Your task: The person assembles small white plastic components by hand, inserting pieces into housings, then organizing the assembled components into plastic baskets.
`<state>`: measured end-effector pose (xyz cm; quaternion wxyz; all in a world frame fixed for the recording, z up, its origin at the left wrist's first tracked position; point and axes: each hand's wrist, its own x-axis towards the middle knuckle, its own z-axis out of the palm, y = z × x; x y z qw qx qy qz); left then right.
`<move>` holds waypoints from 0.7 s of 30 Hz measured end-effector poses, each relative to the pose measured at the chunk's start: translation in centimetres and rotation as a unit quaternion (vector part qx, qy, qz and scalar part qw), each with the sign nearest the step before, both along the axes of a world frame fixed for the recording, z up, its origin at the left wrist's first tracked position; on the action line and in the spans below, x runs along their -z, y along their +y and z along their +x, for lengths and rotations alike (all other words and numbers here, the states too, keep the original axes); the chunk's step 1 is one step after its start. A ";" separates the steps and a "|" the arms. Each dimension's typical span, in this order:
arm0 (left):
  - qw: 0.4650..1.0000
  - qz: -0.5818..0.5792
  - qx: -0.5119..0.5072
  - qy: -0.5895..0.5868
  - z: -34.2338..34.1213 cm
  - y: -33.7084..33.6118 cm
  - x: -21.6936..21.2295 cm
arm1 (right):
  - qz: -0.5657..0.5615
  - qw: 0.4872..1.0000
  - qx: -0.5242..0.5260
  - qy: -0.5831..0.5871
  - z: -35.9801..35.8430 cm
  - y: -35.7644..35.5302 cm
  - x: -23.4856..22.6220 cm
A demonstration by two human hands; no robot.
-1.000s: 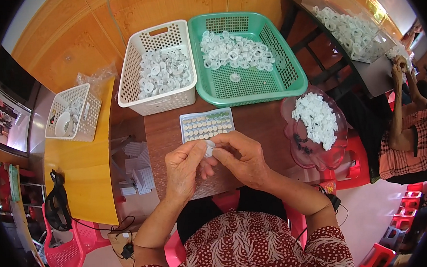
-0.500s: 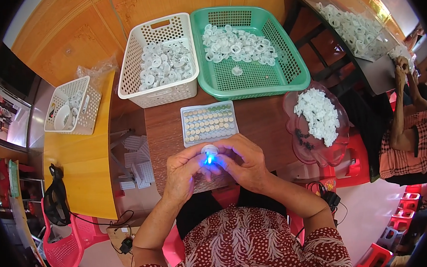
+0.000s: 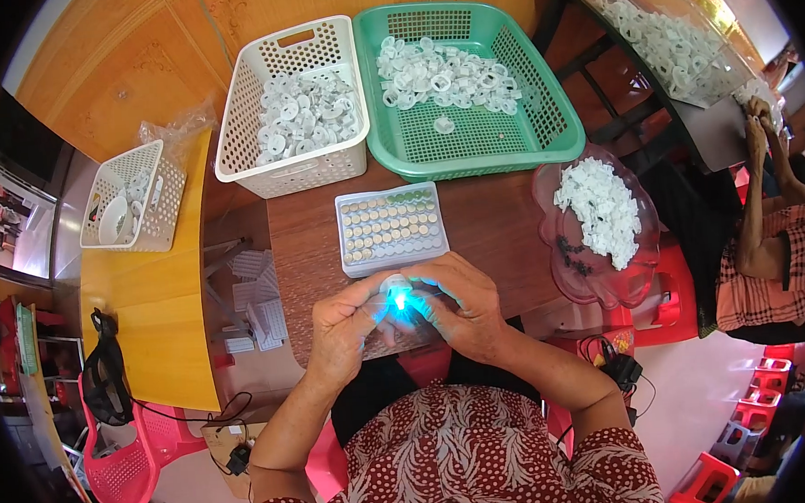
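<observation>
My left hand (image 3: 341,331) and my right hand (image 3: 466,310) meet just in front of the tray. Between their fingertips they pinch a small round white plastic light (image 3: 395,284), which glows bright cyan on the side toward me. The glow washes out its details and tints my fingers. Beyond it lies a white plastic tray (image 3: 345,246), holding rows of small round metal discs like button cells. Some of its front pockets hold no disc.
Behind the tray stand a cream basket (image 3: 315,172) and a green basket (image 3: 471,161) with clear plastic rings. A pink scalloped dish (image 3: 598,287) holds white pieces and small black parts. Left, a smaller basket (image 3: 166,220) sits on a yellow table (image 3: 154,331). Another person's arms (image 3: 755,165) work far right.
The light's glow has turned from deep blue to brighter cyan. Both hands keep their pinch on it, with slight finger shifts. The view has tilted slightly.
</observation>
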<state>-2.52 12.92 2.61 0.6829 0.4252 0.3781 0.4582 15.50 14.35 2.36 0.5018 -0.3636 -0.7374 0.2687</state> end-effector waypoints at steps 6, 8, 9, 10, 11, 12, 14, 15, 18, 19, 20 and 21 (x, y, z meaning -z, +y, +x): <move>0.999 -0.001 -0.038 0.014 0.8 -0.5 -0.4 | 0.007 0.998 0.014 -0.054 -0.2 -0.5 -0.5; 0.999 0.001 -0.040 -0.006 0.9 -0.4 -0.7 | 0.013 0.998 0.014 -0.058 -0.3 -0.5 -0.5; 0.999 -0.012 -0.034 -0.003 0.9 -0.4 -0.8 | 0.007 0.999 0.011 -0.038 -0.4 -0.4 -0.4; 0.999 -0.025 -0.029 0.000 1.0 -0.4 -0.8 | 0.001 1.000 0.007 -0.018 -0.4 -0.4 -0.3; 0.999 -0.025 -0.028 0.000 1.0 -0.4 -0.6 | -0.009 1.000 0.004 -0.017 -0.4 -0.4 0.1; 0.999 -0.018 -0.032 0.001 1.0 -0.5 -0.4 | -0.019 1.000 0.002 -0.016 -0.3 -0.4 0.5; 0.999 -0.008 -0.047 0.010 1.1 -0.9 -0.2 | -0.016 1.000 0.002 -0.009 -0.5 -0.5 0.4; 0.999 -0.008 -0.048 0.010 1.2 -1.0 -0.2 | -0.008 1.000 0.006 -0.008 -0.6 -0.6 0.2; 0.998 -0.011 -0.059 -0.009 1.3 -1.0 -0.1 | 0.029 0.999 0.023 -0.030 -0.6 -0.7 0.3; 0.998 -0.016 -0.052 -0.020 1.1 -0.9 0.2 | 0.040 0.998 0.023 -0.040 -0.5 -0.7 0.5; 0.998 -0.018 -0.054 -0.031 1.1 -0.9 0.2 | 0.051 0.997 0.028 -0.060 -0.5 -0.8 0.5; 0.998 -0.035 -0.052 -0.027 1.1 -0.8 -0.1 | 0.048 0.997 0.034 -0.058 -0.7 -0.9 0.6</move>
